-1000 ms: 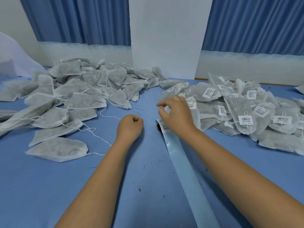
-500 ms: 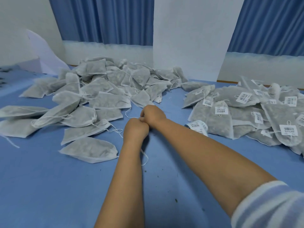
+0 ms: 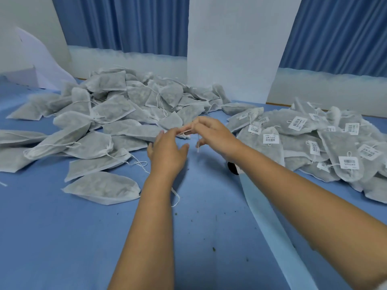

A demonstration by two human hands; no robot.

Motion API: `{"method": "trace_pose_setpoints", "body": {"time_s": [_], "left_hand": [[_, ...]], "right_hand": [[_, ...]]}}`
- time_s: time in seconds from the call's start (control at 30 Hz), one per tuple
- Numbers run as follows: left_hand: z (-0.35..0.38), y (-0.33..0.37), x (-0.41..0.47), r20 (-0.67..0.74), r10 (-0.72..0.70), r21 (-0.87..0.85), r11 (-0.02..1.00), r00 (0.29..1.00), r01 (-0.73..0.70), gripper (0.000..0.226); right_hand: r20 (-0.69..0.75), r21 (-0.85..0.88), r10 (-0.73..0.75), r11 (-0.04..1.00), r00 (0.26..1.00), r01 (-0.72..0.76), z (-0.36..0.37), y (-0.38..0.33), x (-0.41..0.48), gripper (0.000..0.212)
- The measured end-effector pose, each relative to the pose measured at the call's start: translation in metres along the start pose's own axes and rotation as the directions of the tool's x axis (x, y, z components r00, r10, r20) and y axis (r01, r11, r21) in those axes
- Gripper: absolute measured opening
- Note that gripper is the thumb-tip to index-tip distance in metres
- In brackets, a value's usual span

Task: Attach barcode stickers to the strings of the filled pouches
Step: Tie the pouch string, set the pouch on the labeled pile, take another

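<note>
My right hand pinches a small barcode sticker above the blue table, and a short white string dangles under its fingers. My left hand is just left of it, fingers stretched out with the tips at the sticker's left end and the thumb spread apart. Another loop of string shows below my left wrist; the pouch it belongs to is hidden. A heap of unlabelled grey pouches lies to the left. Pouches with barcode stickers are piled on the right.
A pale blue sticker backing strip runs from a dark roll under my right forearm toward the near edge. A white panel stands at the back, white paper at far left. Small crumbs dot the cloth.
Both hands rose from the table and moved apart. My left fist opened, and my right hand now holds a sticker between the two hands.
</note>
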State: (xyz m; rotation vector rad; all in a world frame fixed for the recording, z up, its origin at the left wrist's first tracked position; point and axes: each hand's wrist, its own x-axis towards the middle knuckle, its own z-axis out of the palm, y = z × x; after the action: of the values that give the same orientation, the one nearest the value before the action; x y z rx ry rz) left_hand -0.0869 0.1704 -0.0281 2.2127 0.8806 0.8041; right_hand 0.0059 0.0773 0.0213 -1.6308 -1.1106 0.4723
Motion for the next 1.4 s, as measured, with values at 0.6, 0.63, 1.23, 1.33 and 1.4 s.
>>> {"method": "trace_pose_setpoints", "body": {"time_s": [0.6, 0.63, 1.23, 1.33, 1.4], "left_hand": [[0.028, 0.052, -0.04, 0.272, 0.482, -0.165, 0.876, 0.833, -0.454, 0.009], [0.029, 0.052, -0.041, 0.279, 0.495, -0.15, 0.869, 0.823, -0.471, 0.009], [0.036, 0.058, -0.049, 0.143, 0.598, -0.01, 0.798, 0.789, -0.603, 0.013], [0.038, 0.059, -0.051, 0.208, 0.561, -0.08, 0.826, 0.801, -0.558, 0.01], [0.038, 0.062, -0.054, 0.237, 0.529, -0.208, 0.847, 0.815, -0.489, 0.01]], "right_hand": [[-0.47, -0.392, 0.019, 0.891, 0.882, -0.228, -0.09, 0.034, -0.086, 0.032], [-0.436, -0.406, -0.03, 0.898, 0.899, -0.167, -0.087, 0.035, -0.092, 0.034], [-0.294, -0.215, 0.041, 0.971, 0.955, -0.107, -0.075, 0.038, -0.119, 0.008], [-0.249, -0.252, 0.053, 0.961, 0.967, -0.118, -0.08, 0.037, -0.12, 0.01], [-0.205, -0.163, 0.123, 0.974, 0.971, -0.158, -0.084, 0.035, -0.12, 0.014]]}}
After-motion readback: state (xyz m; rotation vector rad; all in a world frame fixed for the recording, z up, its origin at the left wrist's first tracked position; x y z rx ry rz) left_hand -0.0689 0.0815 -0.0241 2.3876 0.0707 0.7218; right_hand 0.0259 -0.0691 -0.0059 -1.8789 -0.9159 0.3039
